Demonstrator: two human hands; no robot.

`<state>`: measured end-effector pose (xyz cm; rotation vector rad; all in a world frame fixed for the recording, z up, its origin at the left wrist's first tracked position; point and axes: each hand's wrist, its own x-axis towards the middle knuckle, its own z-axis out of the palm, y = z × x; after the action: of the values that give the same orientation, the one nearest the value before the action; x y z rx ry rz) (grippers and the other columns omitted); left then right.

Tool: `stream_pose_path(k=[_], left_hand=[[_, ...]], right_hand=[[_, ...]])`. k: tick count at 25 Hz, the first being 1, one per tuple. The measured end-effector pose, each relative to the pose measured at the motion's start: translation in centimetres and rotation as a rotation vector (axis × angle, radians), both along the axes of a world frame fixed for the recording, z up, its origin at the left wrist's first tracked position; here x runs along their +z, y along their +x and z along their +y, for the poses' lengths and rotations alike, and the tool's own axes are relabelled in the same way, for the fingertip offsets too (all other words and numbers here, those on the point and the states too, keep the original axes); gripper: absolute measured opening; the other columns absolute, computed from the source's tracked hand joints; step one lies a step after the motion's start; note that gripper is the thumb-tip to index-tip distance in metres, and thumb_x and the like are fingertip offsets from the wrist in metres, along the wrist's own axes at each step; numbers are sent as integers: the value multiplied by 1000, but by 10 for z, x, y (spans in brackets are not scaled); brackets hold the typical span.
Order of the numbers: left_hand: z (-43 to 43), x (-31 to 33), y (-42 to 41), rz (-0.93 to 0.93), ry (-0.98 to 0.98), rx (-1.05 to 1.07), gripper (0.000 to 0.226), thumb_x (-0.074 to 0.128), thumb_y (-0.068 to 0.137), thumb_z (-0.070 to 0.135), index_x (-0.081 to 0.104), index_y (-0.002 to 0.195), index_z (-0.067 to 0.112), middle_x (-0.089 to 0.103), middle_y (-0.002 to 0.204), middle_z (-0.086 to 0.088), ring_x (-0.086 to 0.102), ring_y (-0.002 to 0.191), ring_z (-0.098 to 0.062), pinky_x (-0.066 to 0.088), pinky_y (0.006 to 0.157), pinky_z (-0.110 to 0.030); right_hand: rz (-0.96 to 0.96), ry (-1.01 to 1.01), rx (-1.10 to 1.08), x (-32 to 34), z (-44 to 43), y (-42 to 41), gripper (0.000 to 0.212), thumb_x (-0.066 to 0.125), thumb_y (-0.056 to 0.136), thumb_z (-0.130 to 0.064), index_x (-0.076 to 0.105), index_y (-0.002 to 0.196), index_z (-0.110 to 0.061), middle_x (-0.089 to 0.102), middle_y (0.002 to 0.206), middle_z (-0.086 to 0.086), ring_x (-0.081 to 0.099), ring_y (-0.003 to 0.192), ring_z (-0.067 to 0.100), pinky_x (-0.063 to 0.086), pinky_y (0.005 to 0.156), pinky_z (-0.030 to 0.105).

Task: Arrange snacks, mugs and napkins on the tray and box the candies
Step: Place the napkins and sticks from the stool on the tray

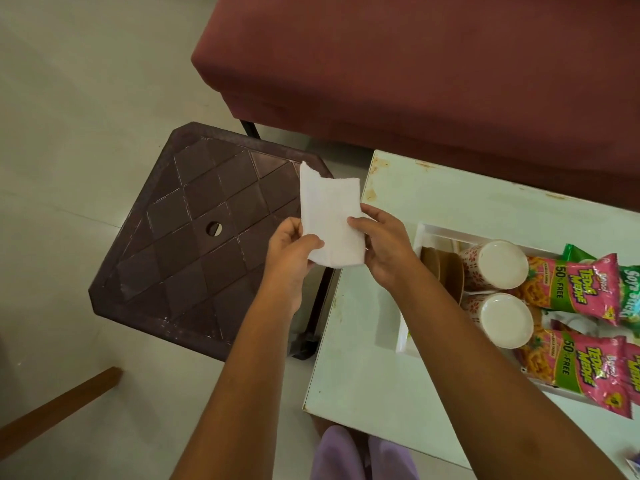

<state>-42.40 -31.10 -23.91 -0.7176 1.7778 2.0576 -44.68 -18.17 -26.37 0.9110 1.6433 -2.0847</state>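
Note:
Both hands hold a white paper napkin [329, 220] upright in the air, above the gap between a stool and the table. My left hand [291, 258] pinches its lower left edge; my right hand [381, 244] grips its right edge. To the right, a white tray [422, 233] on the table holds two floral mugs, the farther mug [495, 265] and the nearer mug [498, 320], both upside down. Beside them lie pink snack packets [581, 289] and a green snack packet [628, 292]. Brown plates [446, 268] sit at the tray's left end.
A dark brown plastic stool [194, 244] stands left of the white table [363, 358]. A maroon sofa [415, 64] fills the back. A wooden bar [59, 410] lies at lower left on the pale tiled floor. My lilac-clothed legs [346, 455] show below.

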Motion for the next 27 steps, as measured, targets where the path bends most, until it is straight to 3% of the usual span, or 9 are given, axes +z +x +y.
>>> stream_pose_path(k=[5,8,11,14,16,18,23,27], left_hand=[[26,6,13,50,61,-92,12,60,88,16,54,77,18,70,77,14,66,72,-1,54,59,-18],[51,5,22,70,-22,-129,1,59,90,18,59,90,19,67,90,8,63,80,-6,53,63,-19],[80,0,35,65,-74,-242,24,60,90,23,55,112,31,62,110,10,62,97,-8,56,73,-22],[107,-5,52,65,-88,-341,29,56,92,28,52,117,42,59,106,21,60,97,-5,54,76,-19],[124,-11,62,59,-86,-394,29,54,93,26,56,120,37,61,107,22,60,100,-3,51,81,-17],[138,-16,71,57,-128,-454,31,55,93,22,59,123,32,64,111,16,61,101,-3,48,85,-15],[161,-27,84,20,-306,-507,32,55,92,15,60,122,26,67,118,2,62,100,-10,50,87,-19],[164,-34,81,-24,-366,-470,34,54,92,9,59,124,21,66,121,-3,63,109,-17,51,91,-26]], right_hand=[[39,258,-61,17,26,25,32,65,86,-23,52,115,-28,60,117,-3,61,95,17,57,78,31],[59,367,-82,23,42,50,36,66,85,-23,53,119,-26,63,119,-2,63,98,17,57,83,36],[95,443,-117,23,56,72,34,66,85,-20,57,118,-23,66,116,1,66,98,19,57,86,41],[140,507,-173,19,73,93,30,65,85,-16,60,114,-22,70,105,-4,67,93,10,56,83,28],[136,616,-192,16,84,108,30,65,84,-16,62,112,-25,69,97,-11,65,87,1,52,77,11],[127,727,-214,11,92,122,32,64,85,-13,61,115,-23,68,97,-11,62,83,0,46,70,4],[66,844,-95,-3,105,135,40,54,89,-4,54,125,-20,69,107,0,64,91,16,49,77,24],[18,886,47,-13,106,128,45,42,88,0,48,124,-27,66,98,5,55,77,19,43,66,28]])
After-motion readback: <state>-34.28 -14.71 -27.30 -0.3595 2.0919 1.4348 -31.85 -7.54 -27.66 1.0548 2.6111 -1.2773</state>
